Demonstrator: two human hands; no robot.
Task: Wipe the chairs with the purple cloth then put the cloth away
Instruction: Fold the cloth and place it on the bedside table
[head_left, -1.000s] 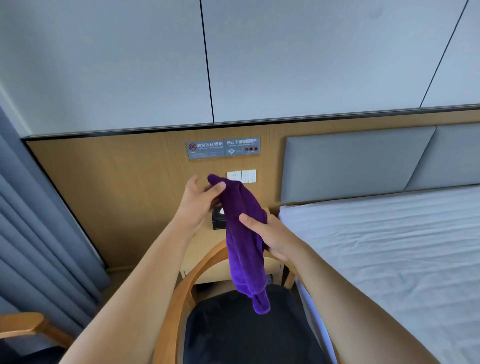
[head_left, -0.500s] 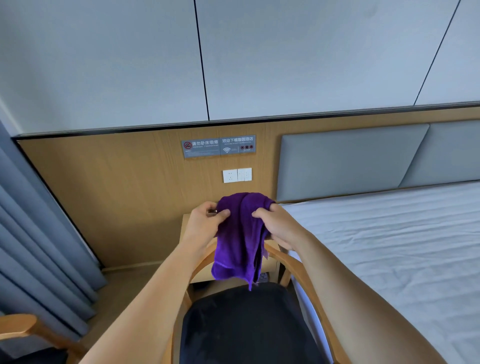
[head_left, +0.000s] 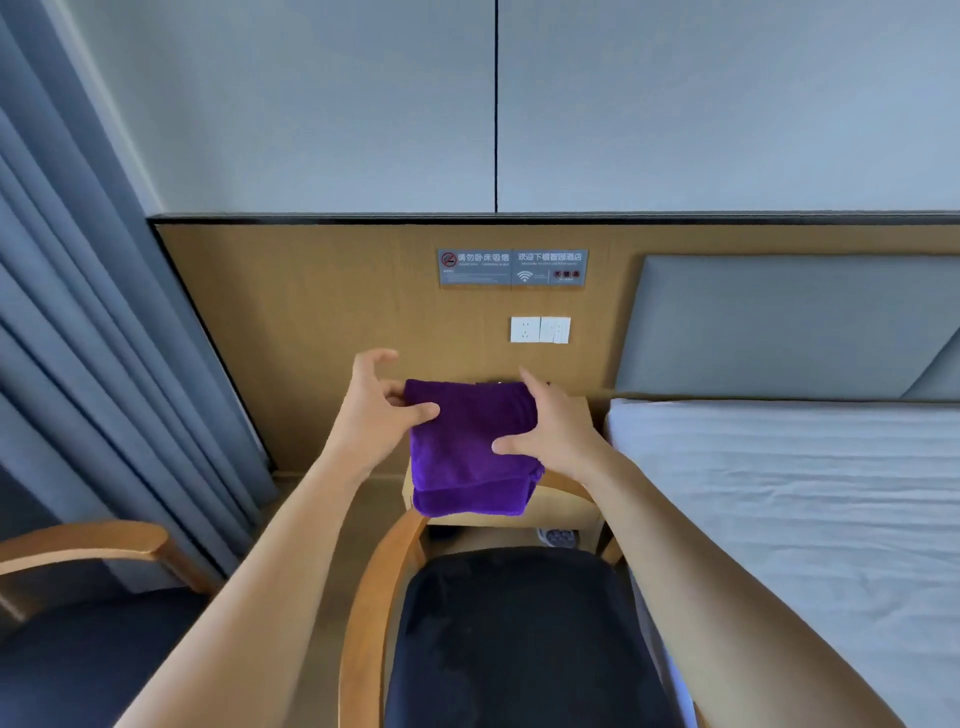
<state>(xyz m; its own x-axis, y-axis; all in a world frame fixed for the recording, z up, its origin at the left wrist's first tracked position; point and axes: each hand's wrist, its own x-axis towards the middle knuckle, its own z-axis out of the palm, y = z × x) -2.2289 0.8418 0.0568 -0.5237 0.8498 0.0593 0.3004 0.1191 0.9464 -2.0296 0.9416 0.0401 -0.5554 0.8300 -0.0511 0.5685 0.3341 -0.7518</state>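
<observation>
A person's left hand (head_left: 376, 415) pinches the upper left corner of a folded purple cloth (head_left: 467, 452) at the centre of the frame. The thumb lies across the cloth's front, while the other fingers (head_left: 375, 358) curl loosely above it, clear of the fabric. The right hand (head_left: 558, 431) grips the cloth's right edge, with the thumb pressed flat on the front and the fingers reaching round behind. Between the two hands the cloth is a neat, roughly square pad, its thick folded lower edge hanging just over the top rail of a wooden chair (head_left: 371, 597). That chair's dark seat fills the bottom centre of the frame. Directly behind the cloth stands a bedside counter (head_left: 587, 413) in pale wood; whether the cloth touches it cannot be told. A second wooden chair (head_left: 93, 540) with a dark seat sits at the lower left, beside grey-blue curtains (head_left: 104, 322) that run up the left edge. A bed (head_left: 779, 519) with white striped sheets fills the right side, beneath a grey padded headboard (head_left: 779, 327). On the wood wall panel (head_left: 311, 312) above the hands are a white socket and switch plate (head_left: 540, 330) and a grey notice sign (head_left: 511, 267).
</observation>
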